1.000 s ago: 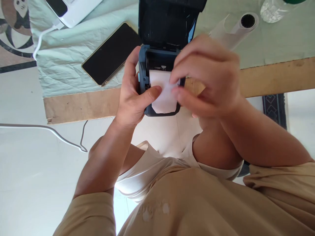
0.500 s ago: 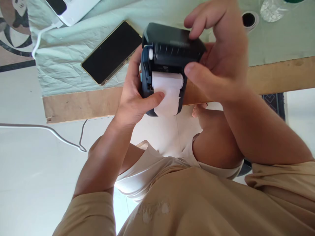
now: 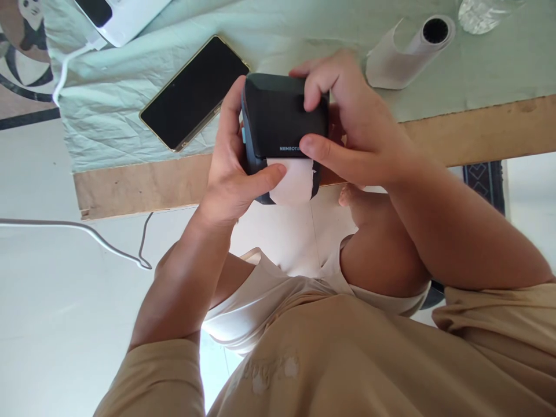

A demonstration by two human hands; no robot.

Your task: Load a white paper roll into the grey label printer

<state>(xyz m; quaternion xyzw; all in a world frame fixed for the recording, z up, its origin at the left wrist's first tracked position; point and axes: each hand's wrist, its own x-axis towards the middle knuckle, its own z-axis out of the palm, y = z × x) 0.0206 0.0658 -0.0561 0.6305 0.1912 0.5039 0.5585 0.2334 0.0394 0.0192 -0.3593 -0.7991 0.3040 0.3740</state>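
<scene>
A dark label printer [image 3: 273,116] marked NIIMBOT is held up over the table's front edge, its lid down. White label paper [image 3: 297,180] sticks out below the lid toward me. My left hand [image 3: 237,165] is wrapped round the printer's left side, and its thumb presses on the paper. On the right side, my right hand [image 3: 347,119] grips the printer, with its thumb and a bent finger on the lid. Some of the right fingers are hidden behind the printer.
A phone [image 3: 195,92] lies left of the printer on the green cloth [image 3: 108,139]. At the upper right stand a partly unrolled paper roll [image 3: 410,58] and a clear bottle [image 3: 484,14]. A white device [image 3: 130,23] with a cable sits upper left. The wooden table edge [image 3: 147,185] runs along the front.
The printer's lid has swung from open to down over the roll inside. My right hand has moved down and left with it, uncovering the paper roll on the table.
</scene>
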